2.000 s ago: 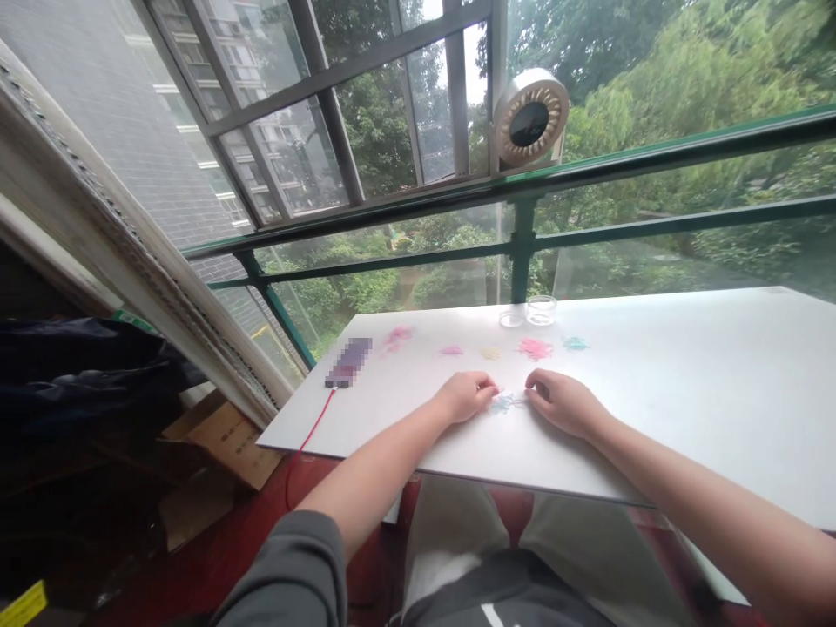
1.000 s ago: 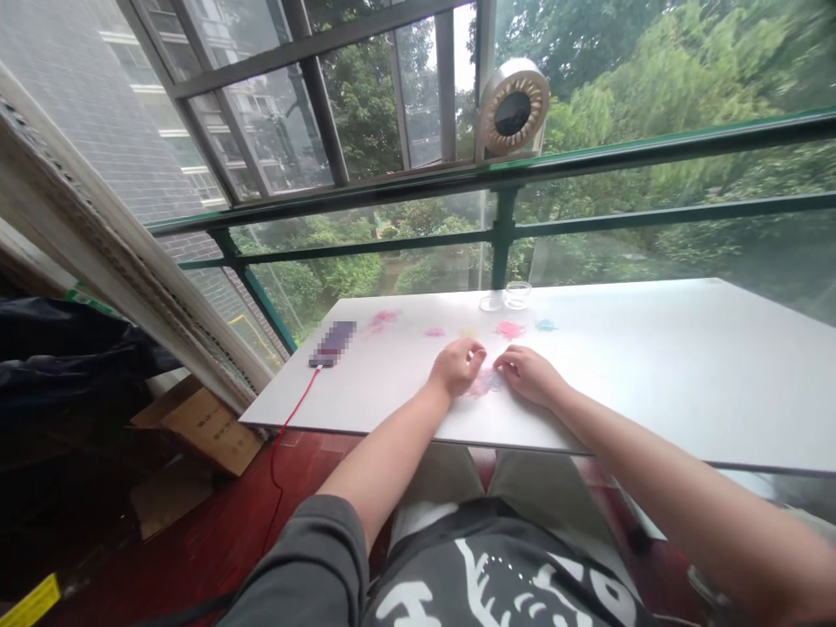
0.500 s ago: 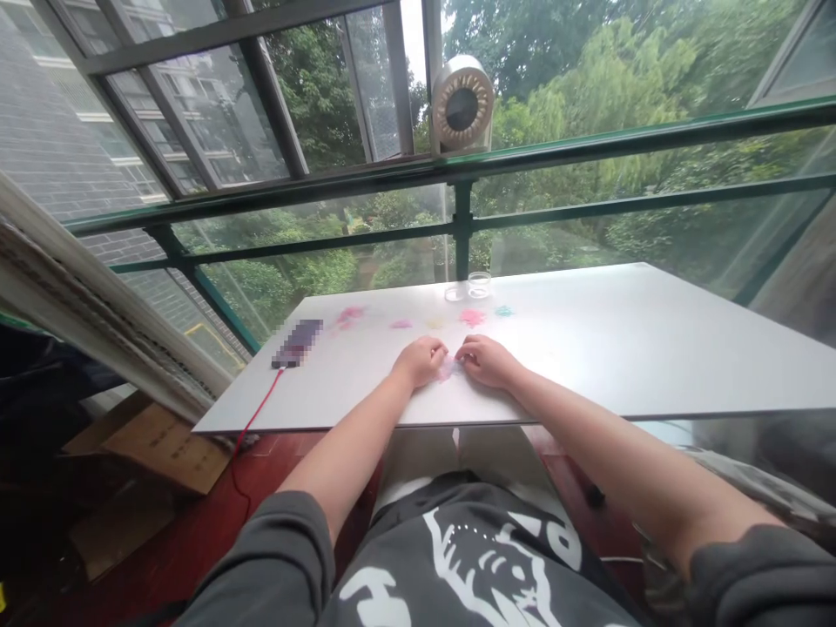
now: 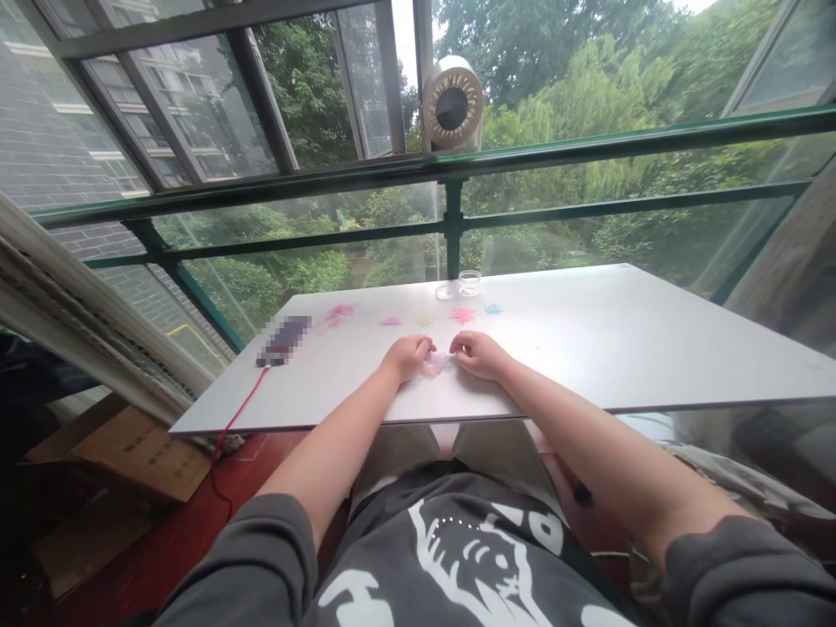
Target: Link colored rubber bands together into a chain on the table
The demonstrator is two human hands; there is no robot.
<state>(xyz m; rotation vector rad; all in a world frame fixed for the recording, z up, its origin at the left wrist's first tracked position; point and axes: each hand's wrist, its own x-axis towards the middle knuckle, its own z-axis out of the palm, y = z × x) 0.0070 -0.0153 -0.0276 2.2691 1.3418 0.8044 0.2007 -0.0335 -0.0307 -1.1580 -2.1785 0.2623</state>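
Near the front edge of the white table [image 4: 575, 348], a small pinkish, translucent piece [image 4: 432, 365] lies between my hands. My left hand [image 4: 409, 356] is at its left side with the fingers curled together. On its right, my right hand [image 4: 479, 354] has its fingers bent and pressed together. What either set of fingertips grips is too small to make out. Farther back lie small patches of pink [image 4: 463, 314], purple [image 4: 391, 321], pale yellow [image 4: 426, 320] and teal [image 4: 495, 309] material, with another pink one [image 4: 340, 311] to the left.
Two clear round dishes [image 4: 468, 283] stand at the table's back edge. A blurred phone-like device [image 4: 285, 340] with a red cable [image 4: 245, 405] lies at the left. Beyond are a green railing [image 4: 453, 228] and a round white device [image 4: 453, 104]. A cardboard box [image 4: 144, 448] sits on the floor.
My hands have moved slightly apart, and more of the pinkish piece shows between them. The whole view has shifted a little.
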